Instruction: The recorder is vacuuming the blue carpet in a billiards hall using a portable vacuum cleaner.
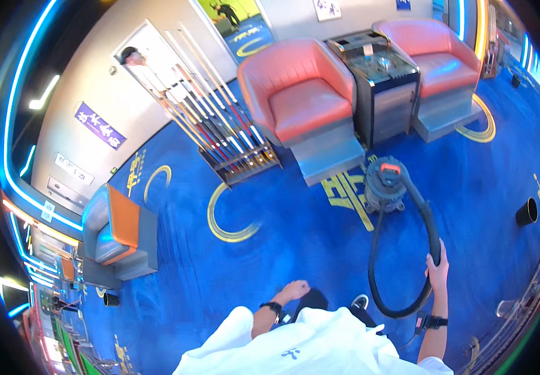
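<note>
Around the ribbed black hose (425,211) of a canister vacuum cleaner, my right hand (438,267) is closed, at the right of the view. The hose loops down towards my feet and back up. The vacuum's round grey body (385,187), with a red part on top, stands on the blue patterned carpet (298,243) ahead of me. My left hand (298,289) hangs in front of my body with its fingers curled; nothing shows in it. Both wrists wear black straps.
Two red armchairs (310,103) on grey steps flank a cabinet (389,103). A rack of billiard cues (246,161) stands left of them, an orange-backed seat (124,222) further left. Black bins (527,212) stand on the carpet. Two people are in the background.
</note>
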Action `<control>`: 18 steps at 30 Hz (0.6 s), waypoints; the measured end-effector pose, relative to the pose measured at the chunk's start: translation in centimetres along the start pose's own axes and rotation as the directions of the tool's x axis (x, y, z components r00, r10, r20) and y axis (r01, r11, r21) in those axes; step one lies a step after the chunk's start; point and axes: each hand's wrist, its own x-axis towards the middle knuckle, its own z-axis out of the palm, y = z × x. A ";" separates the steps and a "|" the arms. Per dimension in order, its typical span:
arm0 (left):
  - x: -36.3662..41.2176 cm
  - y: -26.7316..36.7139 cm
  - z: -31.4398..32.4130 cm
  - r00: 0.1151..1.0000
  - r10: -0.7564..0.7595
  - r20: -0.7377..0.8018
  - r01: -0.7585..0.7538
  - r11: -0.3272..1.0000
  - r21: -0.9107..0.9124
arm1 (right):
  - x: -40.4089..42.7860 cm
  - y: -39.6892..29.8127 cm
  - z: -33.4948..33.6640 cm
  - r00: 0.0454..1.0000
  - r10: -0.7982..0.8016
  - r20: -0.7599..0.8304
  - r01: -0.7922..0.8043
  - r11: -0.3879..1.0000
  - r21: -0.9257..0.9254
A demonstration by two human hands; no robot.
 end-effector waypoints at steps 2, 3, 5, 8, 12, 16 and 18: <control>4.2 4.1 -0.4 0.996 0.076 0.038 -0.078 0.995 0.067 | 4.7 -1.0 -1.2 0.996 0.073 -0.042 -0.070 0.996 0.061; 6.8 6.5 -0.3 0.993 0.112 0.025 -0.115 0.979 0.166 | 7.4 -0.4 -1.7 0.989 0.135 -0.058 -0.132 0.990 0.046; 11.8 13.3 -1.9 0.977 0.147 0.152 -0.176 0.965 0.195 | 12.4 -0.1 -3.5 0.974 0.218 -0.065 -0.210 0.971 0.111; 21.7 21.9 -5.1 0.981 0.184 0.056 -0.192 0.946 0.261 | 21.2 -0.2 -5.1 0.951 0.294 -0.094 -0.289 0.955 0.060; 39.2 26.0 -6.8 0.915 0.358 -0.186 -0.306 0.917 0.256 | 28.3 0.5 -4.3 0.910 0.401 -0.103 -0.390 0.914 0.115; 54.2 33.6 -7.5 0.725 0.588 -0.358 -0.429 0.793 0.433 | 33.2 3.9 -7.6 0.878 0.459 -0.135 -0.467 0.884 -0.030; 59.5 36.7 -7.8 0.760 0.546 -0.352 -0.273 0.760 0.590 | 34.5 6.2 -8.4 0.845 0.519 -0.129 -0.529 0.847 -0.052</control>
